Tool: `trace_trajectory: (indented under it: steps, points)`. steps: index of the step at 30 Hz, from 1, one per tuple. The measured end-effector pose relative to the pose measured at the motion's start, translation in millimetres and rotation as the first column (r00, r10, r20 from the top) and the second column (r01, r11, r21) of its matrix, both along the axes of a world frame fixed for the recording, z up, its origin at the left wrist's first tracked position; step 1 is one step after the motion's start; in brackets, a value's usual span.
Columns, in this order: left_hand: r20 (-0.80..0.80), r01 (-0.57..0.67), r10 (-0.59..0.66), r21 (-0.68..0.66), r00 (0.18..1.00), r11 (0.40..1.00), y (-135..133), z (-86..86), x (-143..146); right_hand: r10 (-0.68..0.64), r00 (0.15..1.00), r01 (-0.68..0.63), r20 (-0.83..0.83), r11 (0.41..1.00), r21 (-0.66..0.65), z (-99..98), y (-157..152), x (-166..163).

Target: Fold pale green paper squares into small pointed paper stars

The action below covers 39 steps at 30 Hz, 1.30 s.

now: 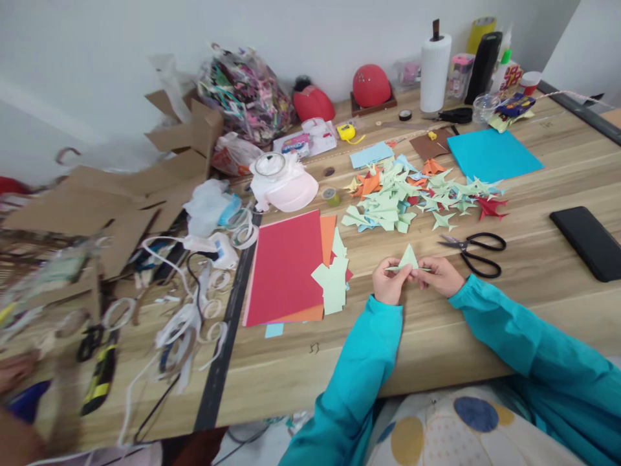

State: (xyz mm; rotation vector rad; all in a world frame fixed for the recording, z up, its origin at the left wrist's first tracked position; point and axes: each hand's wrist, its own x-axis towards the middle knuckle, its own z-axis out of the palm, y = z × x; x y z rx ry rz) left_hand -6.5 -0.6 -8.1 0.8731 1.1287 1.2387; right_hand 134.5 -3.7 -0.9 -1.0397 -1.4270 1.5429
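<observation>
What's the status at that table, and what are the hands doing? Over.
Left hand and right hand: both gripping folded green paper. Scissors close by the right hand. Pile of folded paper shapes farther back.

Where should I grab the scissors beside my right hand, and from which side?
Probably by the black loops, coming from the right. The scissors lie on the table with both loops toward the right and the blades pointing left, just beyond your right hand, so that approach should avoid the cutting edges.
</observation>
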Motion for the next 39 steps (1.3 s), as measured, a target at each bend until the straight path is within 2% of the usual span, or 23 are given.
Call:
trace_trajectory:
  steps: [10,17,22,29,34,39]
  points:
    - [-0.024,0.157,-0.157,-0.015,0.987,0.988,3.0,7.5,-6.5,0.073,0.997,-0.071,0.036,0.995,-0.076,2.5,-0.6,3.1]
    - [0.150,0.216,-0.199,-0.102,0.968,0.971,3.4,4.8,-4.0,0.106,0.994,-0.104,0.027,0.992,-0.076,6.7,-2.0,5.2]
    - [0.125,0.186,-0.170,-0.121,0.977,0.975,2.6,7.4,-2.8,0.075,0.997,-0.075,-0.008,0.992,-0.103,8.5,-0.6,5.1]
    - [0.097,0.159,-0.156,-0.033,0.983,0.987,4.0,1.0,-4.6,-0.055,0.994,0.033,-0.097,0.975,-0.220,7.3,3.0,6.4]
    - [0.025,0.155,-0.154,-0.041,0.988,0.987,4.4,1.7,-6.6,-0.023,0.996,0.005,-0.087,0.980,-0.199,8.5,1.5,6.3]
    - [0.026,0.169,-0.168,-0.066,0.985,0.983,3.6,6.5,-5.1,-0.037,0.996,0.020,-0.080,0.978,-0.206,6.9,2.2,5.4]
